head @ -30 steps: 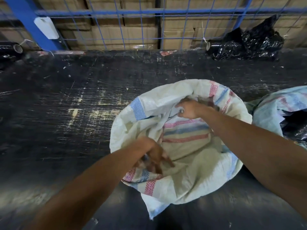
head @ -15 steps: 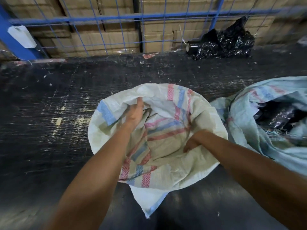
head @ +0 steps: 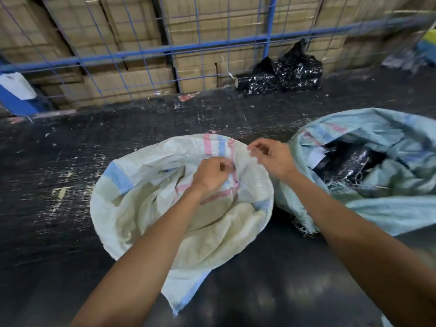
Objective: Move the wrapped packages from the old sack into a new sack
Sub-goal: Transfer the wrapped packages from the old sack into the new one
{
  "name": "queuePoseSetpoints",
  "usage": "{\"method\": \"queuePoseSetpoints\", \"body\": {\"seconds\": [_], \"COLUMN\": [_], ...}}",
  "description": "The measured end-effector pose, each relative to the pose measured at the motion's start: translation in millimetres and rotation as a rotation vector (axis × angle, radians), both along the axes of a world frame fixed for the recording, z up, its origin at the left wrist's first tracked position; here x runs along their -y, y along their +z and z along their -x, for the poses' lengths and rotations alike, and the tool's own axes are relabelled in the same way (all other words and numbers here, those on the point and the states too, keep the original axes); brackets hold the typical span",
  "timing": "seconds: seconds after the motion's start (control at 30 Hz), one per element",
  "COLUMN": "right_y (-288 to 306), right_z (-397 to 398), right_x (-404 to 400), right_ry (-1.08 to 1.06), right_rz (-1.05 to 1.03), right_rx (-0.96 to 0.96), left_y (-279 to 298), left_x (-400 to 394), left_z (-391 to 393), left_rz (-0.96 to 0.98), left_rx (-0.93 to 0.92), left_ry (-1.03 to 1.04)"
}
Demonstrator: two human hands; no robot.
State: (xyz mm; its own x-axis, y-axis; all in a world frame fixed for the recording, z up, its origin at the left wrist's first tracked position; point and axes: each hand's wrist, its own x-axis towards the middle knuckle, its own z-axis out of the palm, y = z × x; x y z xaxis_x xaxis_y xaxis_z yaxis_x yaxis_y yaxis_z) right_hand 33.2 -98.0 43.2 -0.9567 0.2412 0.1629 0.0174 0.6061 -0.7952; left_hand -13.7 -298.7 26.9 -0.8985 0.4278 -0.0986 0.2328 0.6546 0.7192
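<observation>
While the black plastic-wrapped packages (head: 349, 161) all lie inside the torn pale-green woven old sack (head: 387, 208) on the right, none has reached the cream-white woven new sack with pink and blue stripes (head: 165, 223), which sits just beside it on the dark scuffed surface (head: 59, 175) with its mouth rolled down into a wide ring. The left hand (head: 210, 175) is down inside that mouth, its fingers curled and apparently pinching a striped fold of the fabric, though blur hides the exact hold. The right hand (head: 271, 159) hovers above the far rim between the two sacks, fingers loosely curled with thumb and forefinger near each other; I cannot tell whether it pinches the rim or holds nothing.

Judging by this, the step in hand is opening the new sack. To do it well, pull the collapsed inner folds outward so the bottom lies flat and the rim stays rolled and stable, with the opening turned toward the old sack for a short carry. The frayed edge of the old sack could snag packages when lifted.

Behind, a blue wire-mesh fence (head: 165, 48) fronts stacked brown cardboard boxes (head: 132, 74), and a crumpled black plastic bundle (head: 287, 72) lies by it.
</observation>
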Motion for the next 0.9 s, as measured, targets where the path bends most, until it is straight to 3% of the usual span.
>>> {"method": "queuePoseSetpoints", "body": {"seconds": [0.13, 0.27, 0.4, 0.53, 0.6, 0.67, 0.77, 0.83, 0.9], "right_y": [-14, -42, -63, -65, -60, -58, -56, -57, -58], "right_z": [-46, -86, -111, -112, -99, -82, -55, -44, -35], "right_x": [-105, -203, -272, -299, -309, -318, -338, -350, -359], "right_ry": [-0.217, -0.281, 0.050, 0.373, 0.450, 0.434, 0.197, 0.046, -0.015], "right_rz": [-0.099, -0.267, -0.593, -0.661, -0.656, -0.610, -0.534, -0.496, -0.516], "right_rx": [0.052, 0.312, 0.658, 0.917, 0.976, 0.910, 0.611, 0.460, 0.458], "left_y": [8, -3, -19, -49, -53, -47, -41, -43, -46], "left_x": [-84, -177, -267, -316, -325, -328, -337, -341, -352], "left_z": [-32, -58, -75, -82, -84, -82, -67, -53, -38], "left_rz": [-0.241, -0.221, 0.014, 0.475, 0.587, 0.645, 0.653, 0.550, 0.476], "left_rx": [0.024, 0.010, -0.056, -0.125, -0.091, -0.037, 0.080, 0.120, 0.022], "left_ry": [-0.120, -0.247, -0.406, -0.554, -0.588, -0.648, -0.667, -0.523, -0.379]}}
